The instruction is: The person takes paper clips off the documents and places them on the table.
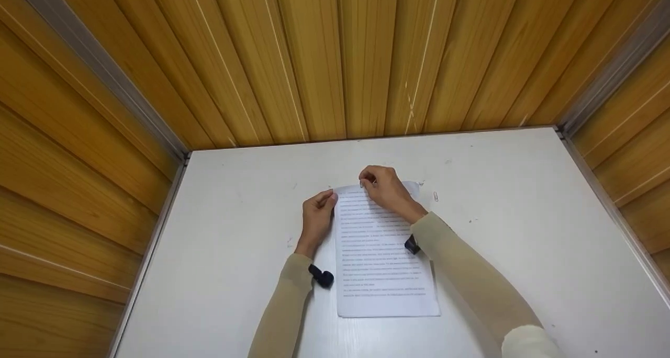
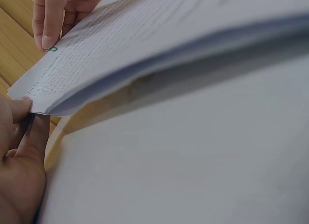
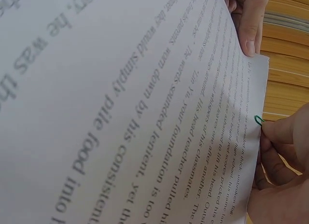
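Note:
A stack of printed paper sheets [image 1: 384, 264] lies over the white table, its top edge lifted a little. My left hand [image 1: 317, 219] pinches the stack's top left corner, thumb on the printed face and fingers beneath, as the left wrist view shows. At the top edge, right of that corner, my right hand [image 1: 386, 190] pinches a green paper clip [image 3: 259, 120]. The clip's rounded end overlaps the printed face at the edge, while its other end is hidden by my right fingertips [image 3: 275, 132].
Another paper clip [image 1: 435, 196], reddish, lies on the white table [image 1: 235, 243] just right of the stack. Wood-patterned panels [image 1: 314, 59] rise behind the table's far edge and along both sides. Each sleeve carries a small black wrist camera [image 1: 324, 278].

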`<state>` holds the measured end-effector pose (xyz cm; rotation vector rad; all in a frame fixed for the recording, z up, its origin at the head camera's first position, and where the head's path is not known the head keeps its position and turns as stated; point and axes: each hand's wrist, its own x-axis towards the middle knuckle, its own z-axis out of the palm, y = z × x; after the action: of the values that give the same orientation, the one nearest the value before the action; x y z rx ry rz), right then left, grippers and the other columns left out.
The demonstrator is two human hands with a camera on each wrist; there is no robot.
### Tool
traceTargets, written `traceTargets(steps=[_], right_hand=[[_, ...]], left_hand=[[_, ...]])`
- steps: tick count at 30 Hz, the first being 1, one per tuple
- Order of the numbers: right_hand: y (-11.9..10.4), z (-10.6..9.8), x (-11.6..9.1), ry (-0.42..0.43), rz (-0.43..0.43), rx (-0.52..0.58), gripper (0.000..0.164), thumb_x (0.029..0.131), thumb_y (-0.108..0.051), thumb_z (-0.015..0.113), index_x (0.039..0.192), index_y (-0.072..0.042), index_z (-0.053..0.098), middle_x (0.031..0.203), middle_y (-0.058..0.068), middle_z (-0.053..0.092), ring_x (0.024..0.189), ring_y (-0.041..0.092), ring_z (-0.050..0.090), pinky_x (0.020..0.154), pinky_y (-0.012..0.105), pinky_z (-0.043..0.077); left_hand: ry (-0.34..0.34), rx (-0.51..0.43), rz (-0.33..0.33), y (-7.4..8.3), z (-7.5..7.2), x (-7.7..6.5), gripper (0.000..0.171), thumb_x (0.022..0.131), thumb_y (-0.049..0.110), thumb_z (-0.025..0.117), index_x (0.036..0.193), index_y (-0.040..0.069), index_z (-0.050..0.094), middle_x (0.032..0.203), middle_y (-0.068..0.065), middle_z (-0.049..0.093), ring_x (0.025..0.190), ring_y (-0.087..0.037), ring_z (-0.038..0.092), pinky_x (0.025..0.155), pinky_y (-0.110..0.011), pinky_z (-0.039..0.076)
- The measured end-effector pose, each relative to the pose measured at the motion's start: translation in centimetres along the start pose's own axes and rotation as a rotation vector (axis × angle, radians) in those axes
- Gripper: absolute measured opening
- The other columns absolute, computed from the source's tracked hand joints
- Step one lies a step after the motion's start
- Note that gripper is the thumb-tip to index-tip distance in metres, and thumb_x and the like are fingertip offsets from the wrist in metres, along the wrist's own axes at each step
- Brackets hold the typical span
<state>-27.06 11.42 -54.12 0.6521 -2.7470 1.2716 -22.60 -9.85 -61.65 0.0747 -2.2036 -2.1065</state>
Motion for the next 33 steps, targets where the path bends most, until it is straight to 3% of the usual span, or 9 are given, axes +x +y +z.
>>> traceTargets(steps=[18, 28, 33], right_hand=[[0.06, 0.2, -0.3, 0.015, 0.023, -0.002, 0.012, 0.104, -0.006, 0.067, 0.109, 0.001, 0.076, 0.102, 0.012, 0.076, 0.093, 0.024, 0.069, 0.087, 0.041, 0.057], [-0.07, -0.21, -0.09, 0.069, -0.031, 0.026, 0.009, 0.104, -0.005, 0.066, 0.105, -0.001, 0.075, 0.098, 0.012, 0.076, 0.09, 0.023, 0.07, 0.083, 0.039, 0.059], [-0.03, -0.4, 0.19, 0.084, -0.037, 0.027, 0.01, 0.104, -0.005, 0.066, 0.105, -0.001, 0.075, 0.097, 0.012, 0.076, 0.089, 0.022, 0.07, 0.081, 0.037, 0.059]], left_hand=[[-0.01, 0.022, -0.013, -0.13, 0.07, -0.29, 0.033, 0.108, 0.02, 0.066, 0.135, 0.001, 0.071, 0.117, -0.013, 0.079, 0.101, -0.018, 0.076, 0.085, -0.023, 0.058], [-0.025, -0.009, 0.026, 0.07, 0.05, -0.06, 0.031, 0.108, 0.017, 0.066, 0.132, -0.002, 0.071, 0.114, -0.016, 0.079, 0.094, -0.017, 0.076, 0.079, -0.023, 0.058], [-0.012, 0.017, 0.016, -0.05, -0.03, -0.06, 0.031, 0.108, 0.018, 0.067, 0.132, 0.0, 0.073, 0.115, -0.013, 0.08, 0.097, -0.016, 0.076, 0.084, -0.023, 0.058]])
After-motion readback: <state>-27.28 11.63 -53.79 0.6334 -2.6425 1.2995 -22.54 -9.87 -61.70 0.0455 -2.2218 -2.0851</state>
